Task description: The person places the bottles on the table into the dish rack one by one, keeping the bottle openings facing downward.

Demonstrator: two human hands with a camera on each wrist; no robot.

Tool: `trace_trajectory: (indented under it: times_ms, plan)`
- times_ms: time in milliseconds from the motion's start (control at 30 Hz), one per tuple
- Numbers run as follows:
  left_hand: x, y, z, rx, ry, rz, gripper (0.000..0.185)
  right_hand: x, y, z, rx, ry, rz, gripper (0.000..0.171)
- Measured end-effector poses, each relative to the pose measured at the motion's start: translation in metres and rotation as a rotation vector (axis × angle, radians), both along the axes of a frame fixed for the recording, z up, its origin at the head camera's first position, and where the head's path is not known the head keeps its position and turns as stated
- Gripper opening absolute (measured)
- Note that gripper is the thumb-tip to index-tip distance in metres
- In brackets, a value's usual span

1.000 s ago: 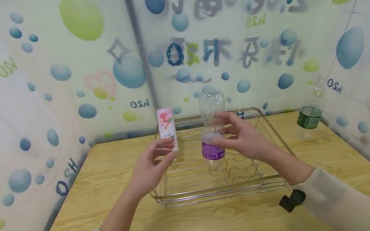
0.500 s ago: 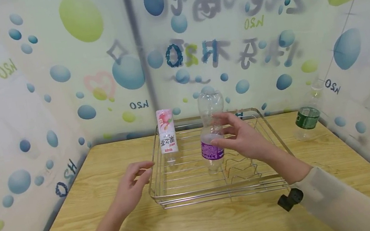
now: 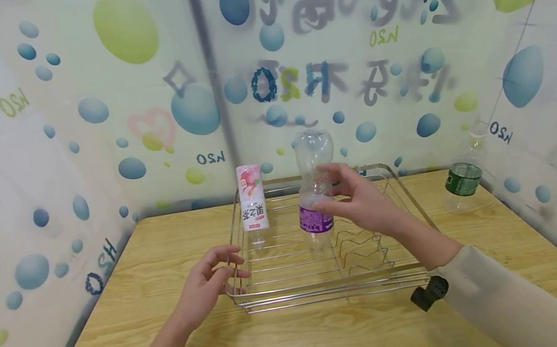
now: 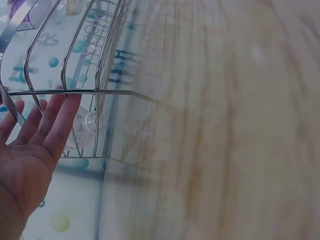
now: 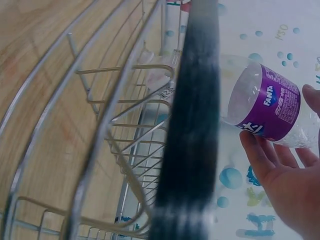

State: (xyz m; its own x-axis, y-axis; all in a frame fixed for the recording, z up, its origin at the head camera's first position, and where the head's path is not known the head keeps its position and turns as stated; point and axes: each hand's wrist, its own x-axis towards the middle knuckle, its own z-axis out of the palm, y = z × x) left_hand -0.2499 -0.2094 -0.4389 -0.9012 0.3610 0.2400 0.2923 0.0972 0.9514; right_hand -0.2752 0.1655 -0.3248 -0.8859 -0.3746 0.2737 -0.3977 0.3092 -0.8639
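**Purple Fanta label in my right hand, over the rack**

Purple and white, the label on the clear bottle (image 3: 315, 192) reads FANTA. My right hand (image 3: 367, 205) curls round it, cap end down, over the middle of the wire rack (image 3: 331, 287). My left hand (image 3: 203, 284) lies loose, fingers straight, touching the rack's near-left corner and holding nothing. A pink-labelled bottle (image 3: 252, 202) stands upside down at the rack's back-left; a green-labelled bottle (image 3: 462, 179) sits well right of the rack.

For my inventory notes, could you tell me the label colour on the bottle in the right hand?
Purple label, clearest in the right wrist view.
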Motion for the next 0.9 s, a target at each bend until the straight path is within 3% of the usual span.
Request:
trace_trajectory:
  times_ms: [533,900]
  plan:
    - [0.0,-0.005,0.0,-0.018,-0.03,-0.022,0.041,-0.033,-0.028,0.029,0.012,-0.029,-0.062,0.081]
    - [-0.001,-0.006,-0.001,0.003,-0.024,-0.053,0.042,-0.065,-0.052,0.025,-0.045,-0.039,-0.097,0.083]
